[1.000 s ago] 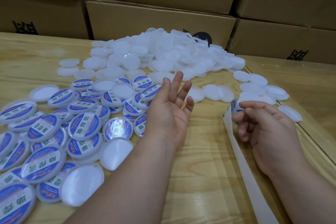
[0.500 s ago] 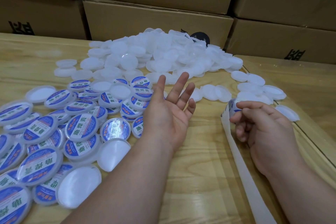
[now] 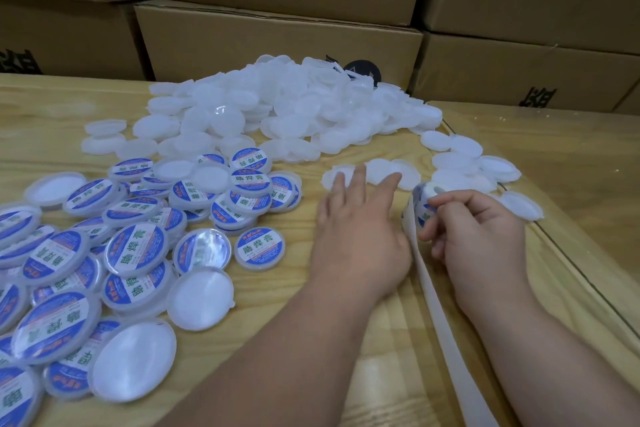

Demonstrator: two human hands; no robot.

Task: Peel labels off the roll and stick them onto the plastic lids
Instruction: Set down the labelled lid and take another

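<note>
Cardboard boxes (image 3: 277,42) stack behind the wooden table (image 3: 381,374). My left hand (image 3: 360,236), fingers straight, reaches to a blank lid (image 3: 334,177) before the unlabelled heap (image 3: 277,114). My right hand (image 3: 481,236) pinches the label roll (image 3: 424,203), its backing strip (image 3: 446,333) trailing toward me. Labelled lids (image 3: 135,250) lie at left.

blank lids (image 3: 277,107): white translucent plastic discs, heaped at the table's far middle, strays trailing right and near
labelled lids (image 3: 135,250): blue/white round labels with green characters, overlapping spread at left, a few flipped showing plain white
label roll (image 3: 423,201): small, blue-printed labels, upright at centre right
backing strip (image 3: 446,329): bare white, trails from roll toward near edge
</note>
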